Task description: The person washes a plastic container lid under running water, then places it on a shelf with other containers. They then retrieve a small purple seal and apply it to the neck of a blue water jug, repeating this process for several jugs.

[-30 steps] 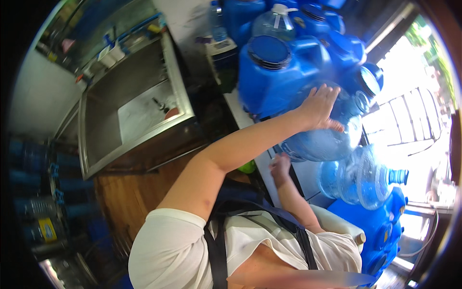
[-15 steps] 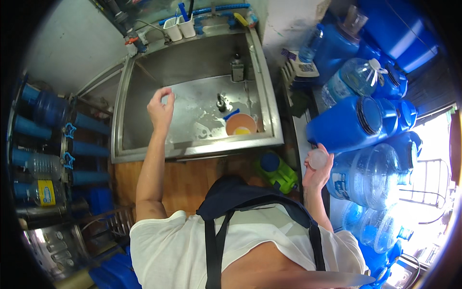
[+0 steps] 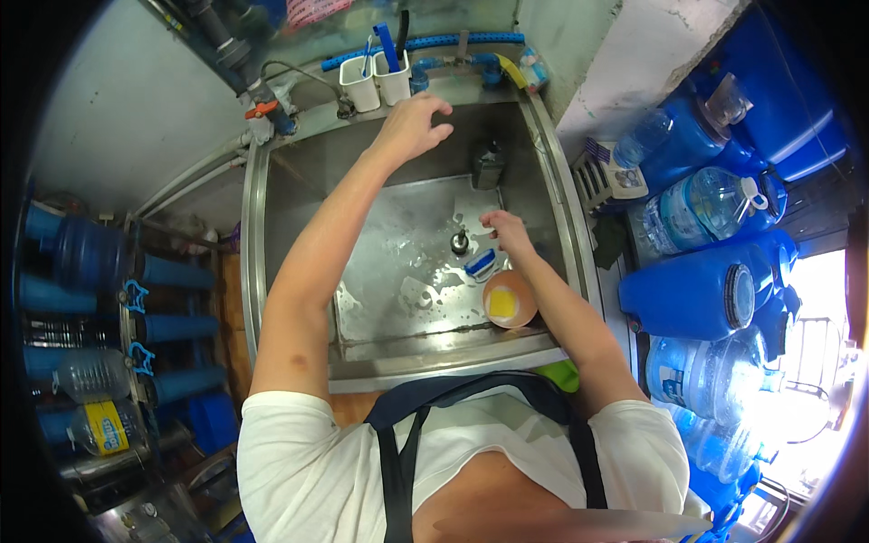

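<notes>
My left hand (image 3: 414,127) is raised over the back of the steel sink (image 3: 398,337), just in front of two white holders (image 3: 393,86) with brushes standing in them. Its thumb and fingers are apart, and nothing shows in it. Over the right part of the basin, my right hand (image 3: 509,233) has its fingers loosely bent and apart, with no object visible. Below it lies a blue-and-white scrub brush (image 3: 481,263). Nearby are a small dark upright fitting (image 3: 460,242) and an orange bowl (image 3: 499,317) holding a yellow sponge (image 3: 503,303).
A dark bottle (image 3: 488,166) stands in the sink's back right corner. Blue drums (image 3: 685,294) and clear water jugs (image 3: 703,371) crowd the right side. Racked bottles (image 3: 95,376) line the left. A blue pipe (image 3: 434,42) runs behind the sink, near an orange-handled valve (image 3: 262,109).
Both hands have moved over the sink, the left forward and right, the right inward from the drums. The round translucent piece formerly in my right hand is out of sight. The view has shifted.
</notes>
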A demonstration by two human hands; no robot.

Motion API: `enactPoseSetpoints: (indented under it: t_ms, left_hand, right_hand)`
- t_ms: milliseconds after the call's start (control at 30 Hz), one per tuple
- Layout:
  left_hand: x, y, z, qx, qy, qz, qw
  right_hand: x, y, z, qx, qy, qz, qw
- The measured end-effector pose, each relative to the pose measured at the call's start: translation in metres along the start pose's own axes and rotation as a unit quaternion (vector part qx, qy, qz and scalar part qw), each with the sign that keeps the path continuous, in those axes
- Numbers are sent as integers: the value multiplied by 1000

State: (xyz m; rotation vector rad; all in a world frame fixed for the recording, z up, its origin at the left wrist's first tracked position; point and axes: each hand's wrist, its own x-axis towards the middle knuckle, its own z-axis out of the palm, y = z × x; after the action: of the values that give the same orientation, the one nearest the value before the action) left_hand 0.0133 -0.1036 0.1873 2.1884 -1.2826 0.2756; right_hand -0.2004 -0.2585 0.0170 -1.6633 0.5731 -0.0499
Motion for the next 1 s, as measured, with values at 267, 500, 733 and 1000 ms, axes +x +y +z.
enactPoseSetpoints:
  t_ms: [267, 500, 733, 1000]
  left_hand:
    - [118, -51, 39, -128, 60, -115, 983]
    - [170, -62, 84, -154, 56, -100, 981]
    - [148, -65, 107, -411, 326, -254, 813]
    - [148, -20, 98, -497, 415, -392, 654]
  right_hand:
    - [60, 63, 75, -522, -11, -146, 840]
    - [90, 108, 93, -615, -27, -219, 757]
    - [84, 123, 94, -592, -31, -246, 767]
    - [77, 117, 90, -567, -38, -272, 776]
